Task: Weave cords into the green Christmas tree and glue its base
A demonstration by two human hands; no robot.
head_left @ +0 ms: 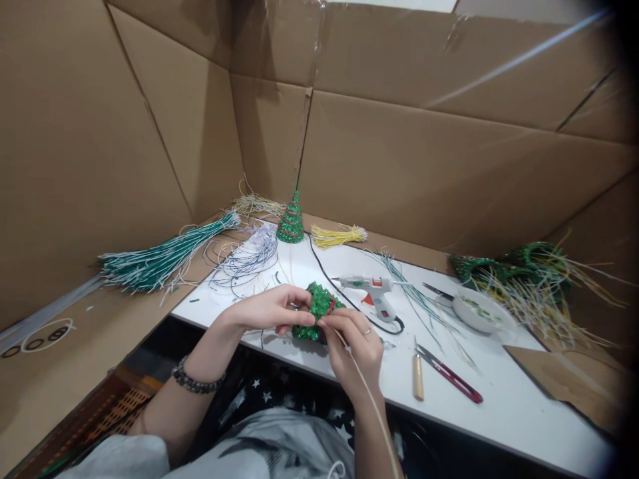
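A green beaded Christmas tree point(319, 297) with a red strand on it lies tilted between my two hands at the table's near edge. My left hand point(272, 309) grips it from the left, thumb and fingers closed on the beads. My right hand point(357, 342) is pinched at the tree's right side, holding a pale cord point(368, 386). From the fingertips the cord runs over my wrist toward my lap. The cord's tip is hidden by the fingers and beads.
Behind stands a finished-looking beaded tree point(290, 223). A glue gun point(369, 289), an awl point(418, 376), red-handled snips point(452, 374) and a white bowl point(482, 313) lie rightward. Wire bundles in green point(167, 256), yellow point(339, 236) and blue point(249, 256) surround the white table point(519, 412). Cardboard walls point(424, 146) enclose it.
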